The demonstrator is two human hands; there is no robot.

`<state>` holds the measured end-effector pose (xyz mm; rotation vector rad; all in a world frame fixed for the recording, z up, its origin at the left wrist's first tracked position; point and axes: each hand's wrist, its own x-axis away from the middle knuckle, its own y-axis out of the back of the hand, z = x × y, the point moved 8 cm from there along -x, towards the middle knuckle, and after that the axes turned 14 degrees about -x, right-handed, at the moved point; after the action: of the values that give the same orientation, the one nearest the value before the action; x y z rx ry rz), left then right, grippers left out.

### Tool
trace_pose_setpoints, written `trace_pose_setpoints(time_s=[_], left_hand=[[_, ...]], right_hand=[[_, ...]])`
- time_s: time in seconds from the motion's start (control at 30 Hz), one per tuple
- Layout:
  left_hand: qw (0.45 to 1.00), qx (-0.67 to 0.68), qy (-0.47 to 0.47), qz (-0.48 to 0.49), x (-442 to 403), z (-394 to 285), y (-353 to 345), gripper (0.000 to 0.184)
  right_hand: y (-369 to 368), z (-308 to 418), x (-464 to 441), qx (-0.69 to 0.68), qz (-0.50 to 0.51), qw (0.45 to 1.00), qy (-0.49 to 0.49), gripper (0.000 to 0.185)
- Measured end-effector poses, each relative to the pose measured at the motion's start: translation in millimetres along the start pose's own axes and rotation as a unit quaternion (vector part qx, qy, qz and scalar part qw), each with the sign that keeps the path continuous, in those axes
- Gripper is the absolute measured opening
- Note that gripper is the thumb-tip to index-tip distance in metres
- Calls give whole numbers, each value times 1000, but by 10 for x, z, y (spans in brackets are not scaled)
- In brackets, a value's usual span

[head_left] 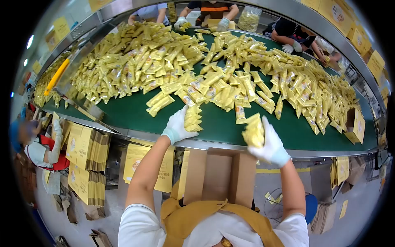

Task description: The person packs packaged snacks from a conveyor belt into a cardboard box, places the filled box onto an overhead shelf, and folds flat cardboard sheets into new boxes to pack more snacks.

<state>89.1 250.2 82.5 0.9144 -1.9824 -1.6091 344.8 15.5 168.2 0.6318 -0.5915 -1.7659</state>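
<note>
My left hand (179, 126), in a white glove, is closed around a stack of yellow snack packets (193, 118) near the belt's front edge. On the other side, my gloved right hand (269, 144) grips another bunch of yellow packets (254, 132), partly covered by my fingers. Below and between both hands stands an open cardboard box (221, 173) with its flaps up; I see brown inner walls and no packets in it. A large heap of loose packets (140, 57) spreads over the green conveyor belt (131, 110) beyond my hands.
Across the belt, several people work with gloved hands (223, 24). Flattened yellow cartons (88, 152) are stacked at lower left. A small open carton (355, 125) sits at the belt's right end. A yellow bar (56, 77) sticks up at left, and a metal rail (205, 144) edges the belt.
</note>
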Motion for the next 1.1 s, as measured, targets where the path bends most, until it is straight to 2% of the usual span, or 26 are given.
trace_pose_setpoints(time_s=[0.03, 0.1, 0.13, 0.17, 0.23, 0.27, 0.3, 0.33, 0.4, 0.43, 0.47, 0.53, 0.57, 0.6, 0.7, 0.77, 0.83, 0.87, 0.97, 1.0, 1.1], left_hand=[[997, 75, 15, -28, 62, 101, 48, 126], [984, 151, 3, -91, 210, 123, 202, 128], [966, 250, 3, -63, 258, 104, 182, 131], [941, 329, -22, -79, 340, 11, 203, 130], [866, 499, -32, -8, 541, -498, 610, 129], [849, 525, -63, 2, 619, -647, 686, 125], [831, 549, -93, -22, 735, -809, 796, 95], [761, 647, -1, 34, 767, -844, 550, 69], [714, 689, 59, 111, 895, -1016, 176, 44], [752, 646, 26, 130, 966, -1117, 80, 42], [789, 599, -36, 134, 1024, -1278, 157, 54], [843, 500, -159, 119, 1166, -1593, 316, 80], [901, 314, -298, -12, 1216, -1721, 451, 95], [917, 210, -336, -48, 1228, -1835, 508, 105], [919, 52, -385, -68, 1272, -2000, 253, 103], [940, -13, -334, -70, 1245, -1996, 155, 98], [956, -71, -274, -71, 1228, -1994, 130, 88], [953, -131, -260, -78, 1225, -1997, -14, 71], [946, -215, -240, -46, 1250, -2082, -317, 60], [948, -215, -235, 24, 1223, -2068, -481, 62], [941, -248, -210, 92, 1129, -2007, -742, 68]], right_hand=[[11, 359, 98, -26, 26, 998, 58, 111], [-224, 875, 246, 50, 173, 982, 59, 107], [-485, 949, 360, 130, 230, 962, 70, 105], [-742, 980, 511, 210, 285, 932, 77, 103], [-1197, 971, 713, 286, 334, 889, 128, 95], [-1436, 900, 752, 296, 361, 876, 122, 93], [-1655, 829, 767, 306, 389, 861, 116, 91], [-1831, 809, 781, 321, 421, 841, 113, 89], [-2114, 705, 837, 347, 486, 795, 104, 86], [-2296, 517, 888, 297, 507, 805, 84, 83], [-2536, 270, 969, 245, 525, 813, 63, 80], [-2762, 22, 1132, 97, 533, 836, 89, 78], [-2776, -8, 1181, 92, 520, 846, 73, 79], [-2783, -23, 1227, 87, 507, 855, 57, 80], [-2770, -36, 1379, 73, 473, 878, 11, 83], [-2739, -54, 1374, 63, 488, 870, -29, 86], [-2641, -28, 1331, 53, 543, 835, -78, 91], [-2595, 6, 1331, 80, 531, 841, -55, 89], [-2675, -89, 1428, 126, 539, 829, -83, 90], [-2687, -127, 1440, 147, 528, 832, -84, 90], [-2736, -176, 1489, 197, 488, 848, -63, 91]])
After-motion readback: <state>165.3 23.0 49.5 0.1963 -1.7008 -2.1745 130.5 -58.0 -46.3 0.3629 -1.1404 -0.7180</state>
